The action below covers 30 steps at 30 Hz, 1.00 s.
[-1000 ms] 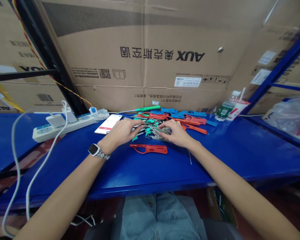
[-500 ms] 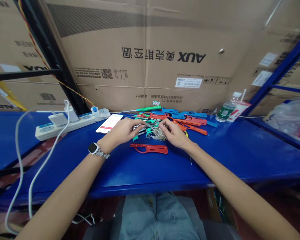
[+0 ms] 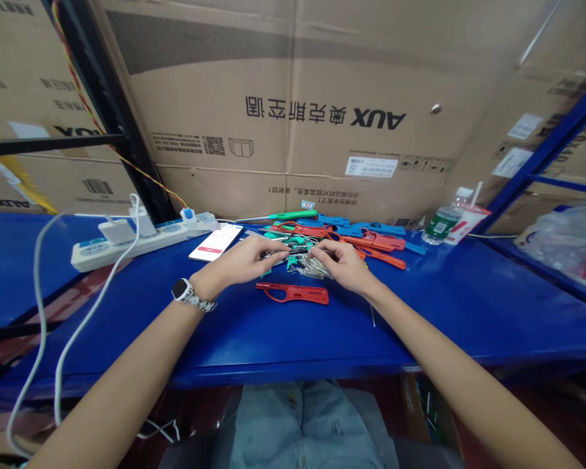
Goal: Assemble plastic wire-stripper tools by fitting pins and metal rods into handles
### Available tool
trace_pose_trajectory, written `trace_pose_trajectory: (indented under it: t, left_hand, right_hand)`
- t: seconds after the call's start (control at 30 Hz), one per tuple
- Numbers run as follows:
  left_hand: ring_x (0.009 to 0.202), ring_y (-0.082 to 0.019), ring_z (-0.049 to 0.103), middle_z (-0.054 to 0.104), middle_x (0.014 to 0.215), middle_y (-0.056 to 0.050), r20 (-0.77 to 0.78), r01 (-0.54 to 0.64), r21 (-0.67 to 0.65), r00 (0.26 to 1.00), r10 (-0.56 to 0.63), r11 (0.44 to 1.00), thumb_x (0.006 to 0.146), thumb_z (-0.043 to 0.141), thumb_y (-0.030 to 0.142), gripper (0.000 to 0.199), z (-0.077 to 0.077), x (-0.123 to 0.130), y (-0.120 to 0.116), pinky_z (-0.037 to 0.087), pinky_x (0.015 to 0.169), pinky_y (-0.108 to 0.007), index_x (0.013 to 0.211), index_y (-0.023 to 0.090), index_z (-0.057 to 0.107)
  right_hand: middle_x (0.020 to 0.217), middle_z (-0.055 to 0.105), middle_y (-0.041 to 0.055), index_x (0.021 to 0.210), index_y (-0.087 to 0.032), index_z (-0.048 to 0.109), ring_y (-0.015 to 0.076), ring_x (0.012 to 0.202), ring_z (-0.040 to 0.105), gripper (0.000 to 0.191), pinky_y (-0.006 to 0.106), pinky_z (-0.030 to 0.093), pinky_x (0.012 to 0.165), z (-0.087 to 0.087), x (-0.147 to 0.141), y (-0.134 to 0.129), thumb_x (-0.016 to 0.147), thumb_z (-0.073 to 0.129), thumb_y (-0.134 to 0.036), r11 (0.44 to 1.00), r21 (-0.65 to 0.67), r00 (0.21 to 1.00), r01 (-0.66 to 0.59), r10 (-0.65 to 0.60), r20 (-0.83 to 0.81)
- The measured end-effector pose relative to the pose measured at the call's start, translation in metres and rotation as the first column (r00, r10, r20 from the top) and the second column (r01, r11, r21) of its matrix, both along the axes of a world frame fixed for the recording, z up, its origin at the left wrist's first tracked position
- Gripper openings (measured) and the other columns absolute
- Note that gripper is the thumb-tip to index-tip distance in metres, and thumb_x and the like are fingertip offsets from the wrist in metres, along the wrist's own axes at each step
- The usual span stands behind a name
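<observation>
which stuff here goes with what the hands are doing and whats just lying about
Likely in the work: small-parts pile by the left hand and right hand, nearest red casing, coloured casings behind.

Seemingly just lying about: phone, power strip, bottle, cup, plastic bag.

- what colour is the table (image 3: pixel 449 316)?
- deep blue, and the lone lighter casing (image 3: pixel 314 295) on it is plain red.
- and the heaped casings (image 3: pixel 381 241)?
- red, orange and blue; the small plastic parts (image 3: pixel 292 262) among them are bright green, the wires (image 3: pixel 314 267) silvery grey.
- the screwdriver (image 3: pixel 295 214)?
- green handle, silver shaft.
- that carton (image 3: pixel 205 98)?
- brown with black lettering, plus a dark mesh-patterned band (image 3: pixel 205 40).
- the power strip (image 3: pixel 127 249)?
- white with blue patches, and the cable (image 3: pixel 149 181) twists red and yellow.
- the watch (image 3: pixel 180 289)?
- black face, silver links.
- the bottle label (image 3: pixel 439 227)?
- green and white.
</observation>
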<state>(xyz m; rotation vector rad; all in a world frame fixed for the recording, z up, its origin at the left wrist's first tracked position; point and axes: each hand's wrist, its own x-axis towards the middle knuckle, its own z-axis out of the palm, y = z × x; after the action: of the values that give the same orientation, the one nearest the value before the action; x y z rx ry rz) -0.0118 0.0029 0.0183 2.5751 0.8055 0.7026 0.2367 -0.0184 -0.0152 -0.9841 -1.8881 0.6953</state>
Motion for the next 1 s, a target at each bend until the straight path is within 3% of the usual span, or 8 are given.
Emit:
trace_pose_trajectory:
  t: [0.17, 0.3, 0.57, 0.77, 1.0]
  left_hand:
    - [0.053, -0.014, 0.048, 0.066, 0.067, 0.0, -0.05, -0.051, 0.051, 0.997, 0.054, 0.997, 0.104, 0.047, 0.042, 0.036, -0.0011, -0.0001, -0.0017, 0.035, 0.054, -0.027, 0.107, 0.021, 0.076]
    - [0.068, -0.017, 0.063, 0.078, 0.09, -0.005, -0.097, -0.066, 0.141, 0.992, 0.081, 0.988, 0.103, 0.05, 0.044, 0.036, -0.0027, 0.0012, -0.0032, 0.042, 0.064, -0.027, 0.12, 0.023, 0.075]
    - [0.069, -0.016, 0.063, 0.078, 0.1, -0.006, -0.065, -0.049, 0.142, 0.996, 0.059, 0.989, 0.105, 0.049, 0.042, 0.036, -0.0035, 0.0019, -0.0006, 0.042, 0.065, -0.026, 0.122, 0.023, 0.074]
    - [0.063, -0.015, 0.058, 0.078, 0.09, -0.005, -0.064, -0.06, 0.13, 0.996, 0.069, 0.99, 0.105, 0.049, 0.042, 0.036, -0.0048, 0.0002, -0.0037, 0.04, 0.062, -0.026, 0.121, 0.022, 0.074]
    - [0.065, -0.016, 0.06, 0.073, 0.081, -0.004, -0.096, -0.069, 0.139, 0.992, 0.083, 0.988, 0.104, 0.052, 0.04, 0.031, -0.0075, 0.0034, -0.0076, 0.04, 0.063, -0.027, 0.113, 0.019, 0.073]
  right_hand:
    - [0.05, 0.034, -0.0076, 0.075, -0.021, 0.062, 0.0098, 0.045, 0.028, 0.057, 0.025, 0.025, 0.045, -0.0019, -0.0031, 0.0025, 0.082, 0.061, -0.077, 0.988, -0.149, 0.988, -0.048, 0.026, -0.15]
    - [0.049, 0.03, -0.0092, 0.07, -0.022, 0.056, 0.0089, 0.044, 0.026, 0.06, 0.025, 0.025, 0.043, -0.0021, -0.0047, 0.0035, 0.077, 0.062, -0.081, 0.965, -0.236, 0.971, -0.11, 0.054, -0.231]
    - [0.051, 0.034, -0.008, 0.079, -0.021, 0.062, 0.0098, 0.045, 0.028, 0.056, 0.025, 0.025, 0.044, -0.0053, -0.0007, 0.0054, 0.083, 0.059, -0.077, 0.993, -0.117, 0.99, -0.02, 0.004, -0.141]
    - [0.058, 0.044, -0.0041, 0.08, -0.02, 0.066, 0.011, 0.051, 0.035, 0.049, 0.026, 0.029, 0.049, -0.0033, -0.0028, 0.0009, 0.087, 0.062, -0.068, 0.999, -0.048, 0.994, 0.012, -0.017, -0.107]
    - [0.065, 0.046, -0.0027, 0.074, -0.019, 0.063, 0.0109, 0.057, 0.035, 0.046, 0.027, 0.03, 0.054, -0.0044, -0.0083, -0.0002, 0.089, 0.062, -0.063, 0.999, -0.034, 0.994, -0.042, 0.038, -0.1]
